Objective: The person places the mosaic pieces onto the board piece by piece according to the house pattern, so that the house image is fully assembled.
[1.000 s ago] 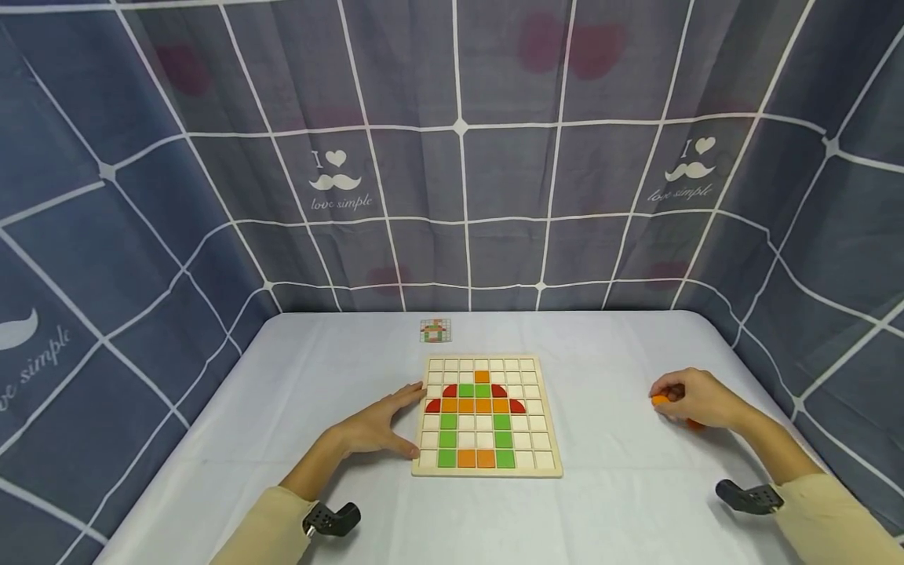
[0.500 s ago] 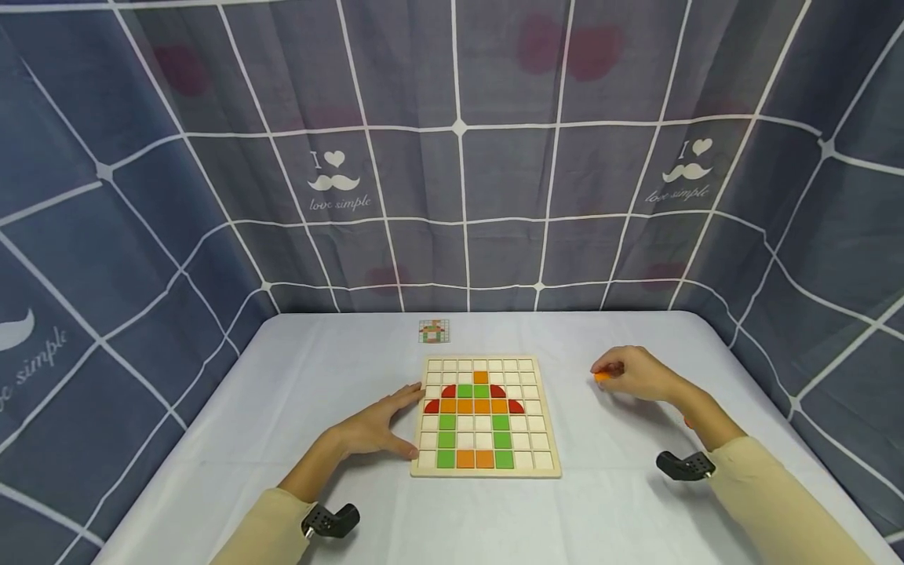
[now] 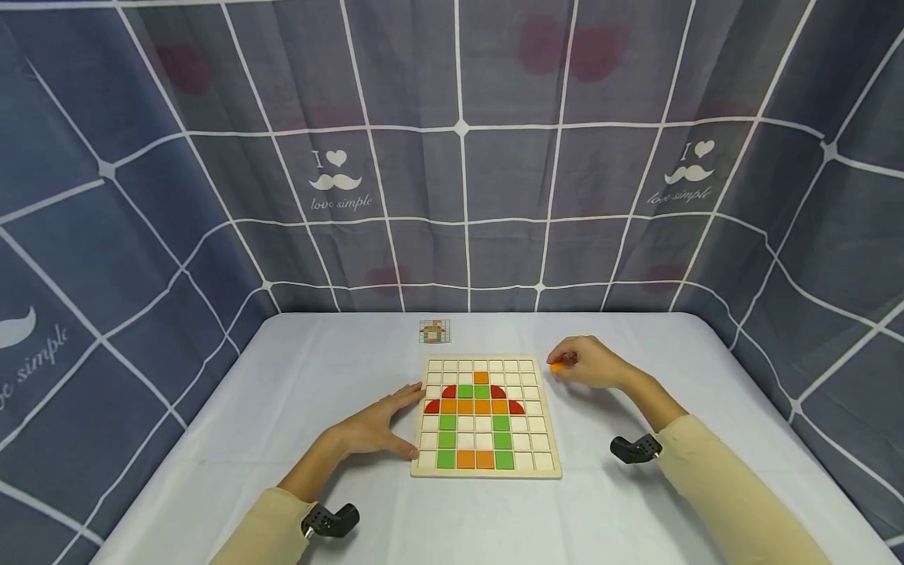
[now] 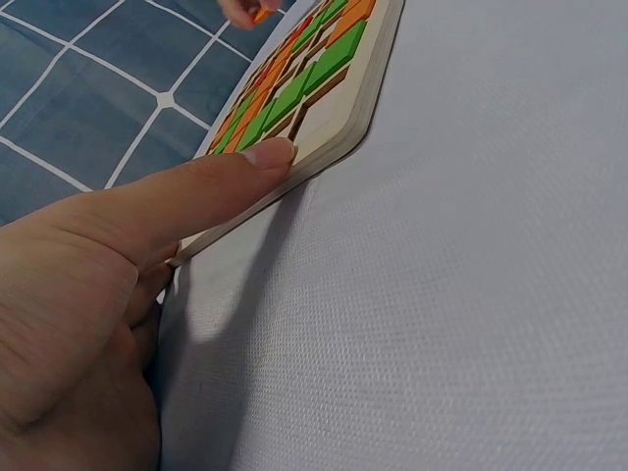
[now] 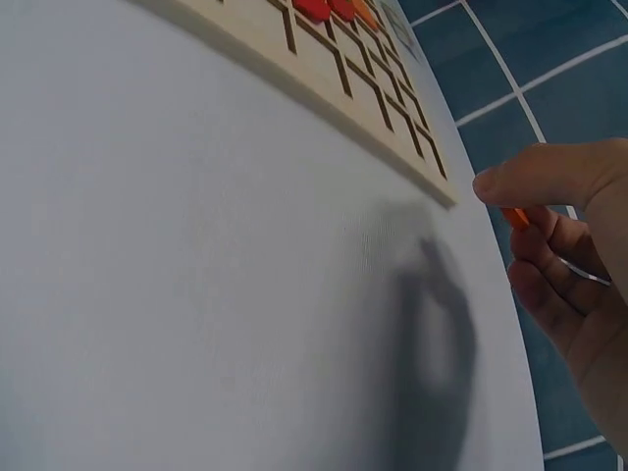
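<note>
A square wooden grid board (image 3: 544, 463) lies mid-table, with green, orange and red pieces set in its cells in a mushroom-like pattern. My left hand (image 3: 373, 424) rests at the board's left side, fingers spread; in the left wrist view the thumb (image 4: 221, 186) lies on the rim near a corner. Just beyond the board's upper right corner is my right hand (image 3: 593, 362), above the table. It pinches a small orange piece (image 5: 516, 217) between thumb and fingers, which cover most of it. The piece's full shape is hidden.
A small picture card (image 3: 434, 331) showing a similar coloured grid lies behind the board. White cloth (image 3: 339, 518) covers the table. A checked curtain (image 3: 508, 173) stands along the back and both sides.
My right hand has carried the orange piece leftward from the table's right side to near the board. An orange-red piece seen under that hand earlier is now hidden. The left hand stays put.
</note>
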`<state>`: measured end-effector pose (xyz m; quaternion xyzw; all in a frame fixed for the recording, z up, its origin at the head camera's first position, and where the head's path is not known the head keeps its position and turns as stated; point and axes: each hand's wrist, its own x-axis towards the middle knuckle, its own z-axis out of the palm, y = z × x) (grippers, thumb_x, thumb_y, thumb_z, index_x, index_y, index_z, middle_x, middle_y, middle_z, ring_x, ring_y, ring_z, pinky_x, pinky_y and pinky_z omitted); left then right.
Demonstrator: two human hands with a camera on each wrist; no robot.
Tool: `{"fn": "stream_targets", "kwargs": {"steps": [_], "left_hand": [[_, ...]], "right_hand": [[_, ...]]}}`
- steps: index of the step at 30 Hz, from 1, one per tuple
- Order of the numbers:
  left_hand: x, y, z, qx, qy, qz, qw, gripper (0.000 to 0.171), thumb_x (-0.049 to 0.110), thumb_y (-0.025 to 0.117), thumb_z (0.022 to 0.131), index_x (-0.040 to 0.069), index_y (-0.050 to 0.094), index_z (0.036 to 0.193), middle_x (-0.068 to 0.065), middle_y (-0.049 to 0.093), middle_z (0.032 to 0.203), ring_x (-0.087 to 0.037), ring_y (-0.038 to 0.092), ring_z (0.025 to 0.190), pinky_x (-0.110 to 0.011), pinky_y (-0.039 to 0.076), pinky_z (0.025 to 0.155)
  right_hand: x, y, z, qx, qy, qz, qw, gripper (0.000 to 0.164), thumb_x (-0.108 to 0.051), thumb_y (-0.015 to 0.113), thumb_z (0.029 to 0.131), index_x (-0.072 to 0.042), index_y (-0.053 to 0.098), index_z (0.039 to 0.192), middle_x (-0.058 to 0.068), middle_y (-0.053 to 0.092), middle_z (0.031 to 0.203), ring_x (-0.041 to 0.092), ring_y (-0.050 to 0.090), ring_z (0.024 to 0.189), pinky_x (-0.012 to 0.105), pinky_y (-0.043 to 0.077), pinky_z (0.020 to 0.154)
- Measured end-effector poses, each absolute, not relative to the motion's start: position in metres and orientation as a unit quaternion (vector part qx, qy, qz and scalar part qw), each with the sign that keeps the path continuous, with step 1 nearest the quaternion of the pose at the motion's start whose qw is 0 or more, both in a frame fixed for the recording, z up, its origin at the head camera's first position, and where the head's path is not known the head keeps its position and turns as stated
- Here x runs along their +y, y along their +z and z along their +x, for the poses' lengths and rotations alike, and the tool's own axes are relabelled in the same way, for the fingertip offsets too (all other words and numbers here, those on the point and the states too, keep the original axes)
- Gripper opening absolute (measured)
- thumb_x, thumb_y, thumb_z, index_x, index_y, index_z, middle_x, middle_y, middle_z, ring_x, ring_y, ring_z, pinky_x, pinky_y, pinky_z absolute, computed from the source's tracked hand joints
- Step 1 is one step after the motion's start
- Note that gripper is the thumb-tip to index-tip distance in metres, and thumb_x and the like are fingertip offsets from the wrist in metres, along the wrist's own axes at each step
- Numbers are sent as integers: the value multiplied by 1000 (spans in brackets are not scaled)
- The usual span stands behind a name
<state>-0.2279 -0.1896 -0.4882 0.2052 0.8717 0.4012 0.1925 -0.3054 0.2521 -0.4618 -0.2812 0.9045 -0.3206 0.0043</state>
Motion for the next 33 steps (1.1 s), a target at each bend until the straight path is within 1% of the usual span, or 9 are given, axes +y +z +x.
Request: {"fn": "stream_targets", "kwargs": {"steps": [5, 11, 16, 21, 28, 33], "left_hand": [[-190, -490, -228, 873, 400, 202, 191, 110, 28, 98, 68, 16, 40, 161, 2, 22, 171, -34, 9, 157, -67, 9, 120], [-190, -489, -228, 874, 401, 198, 192, 110, 27, 98, 68, 16, 40, 161, 1, 22, 170, -35, 9, 157, -68, 8, 119], [-189, -489, -228, 874, 400, 200, 192, 110, 27, 98, 68, 16, 40, 161, 1, 22, 170, -35, 9, 156, -68, 9, 119], [-190, -490, -229, 875, 396, 204, 189, 110, 27, 97, 68, 16, 40, 161, 1, 22, 170, -34, 10, 156, -66, 10, 120], [-190, -491, -229, 873, 402, 200, 191, 110, 27, 98, 68, 16, 40, 161, 1, 23, 170, -34, 10, 157, -67, 9, 120], [-189, -490, -229, 873, 400, 202, 191, 111, 28, 98, 68, 17, 39, 161, 2, 23, 170, -34, 9, 157, -66, 9, 120]], "right_hand": [[232, -461, -315, 897, -320, -305, 0, 19, -5, 81, 84, -2, 79, 103, -4, 71, 95, 15, 60, 85, 34, 54, 79], [205, -462, -324, 888, -314, -336, 16, 18, -6, 80, 89, -2, 80, 106, 0, 72, 100, 15, 62, 89, 35, 56, 83], [186, -464, -331, 885, -303, -352, 30, 18, -8, 78, 92, -2, 79, 109, 0, 71, 101, 14, 63, 91, 35, 56, 84], [168, -466, -334, 880, -295, -371, 27, 17, -6, 77, 93, -2, 79, 110, 0, 70, 101, 13, 62, 90, 33, 57, 84], [146, -470, -334, 873, -296, -386, 38, 16, -3, 76, 93, -2, 78, 109, 3, 72, 103, 13, 63, 89, 30, 56, 84], [140, -474, -338, 878, -293, -377, 29, 12, -4, 77, 93, -6, 79, 105, 0, 75, 102, 10, 66, 90, 29, 57, 85]]}}
